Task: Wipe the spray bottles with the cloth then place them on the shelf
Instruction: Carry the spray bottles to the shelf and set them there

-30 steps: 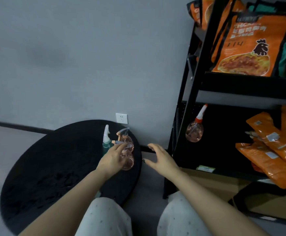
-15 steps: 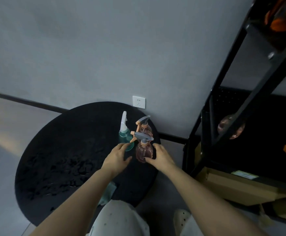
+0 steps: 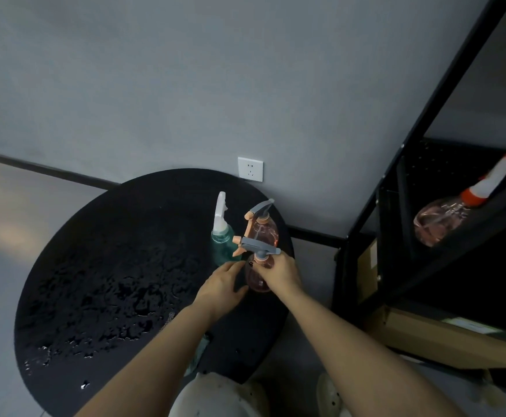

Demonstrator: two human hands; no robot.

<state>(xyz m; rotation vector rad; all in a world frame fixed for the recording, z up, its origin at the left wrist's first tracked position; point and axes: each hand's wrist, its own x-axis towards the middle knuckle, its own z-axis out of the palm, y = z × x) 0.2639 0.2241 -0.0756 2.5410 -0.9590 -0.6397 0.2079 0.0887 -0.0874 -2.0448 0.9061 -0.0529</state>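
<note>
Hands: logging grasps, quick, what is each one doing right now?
Left hand: open, holding nothing, beside the bottle.
Right hand: closed around the near pink transparent plastic spray bottle with grey trigger head.

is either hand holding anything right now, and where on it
The right hand grips the near pink spray bottle round its neck and shoulder. The left hand lies beside it, holding nothing.

Four spray bottles: two pink (image 3: pixel 257 276) (image 3: pixel 265 228) and one green (image 3: pixel 221 245) on the table, one pink (image 3: pixel 438 219) on the shelf.

Right hand (image 3: pixel 280 273) gripping near pink spray bottle (image 3: pixel 256 278), left hand (image 3: pixel 220 288) open beside it
</note>
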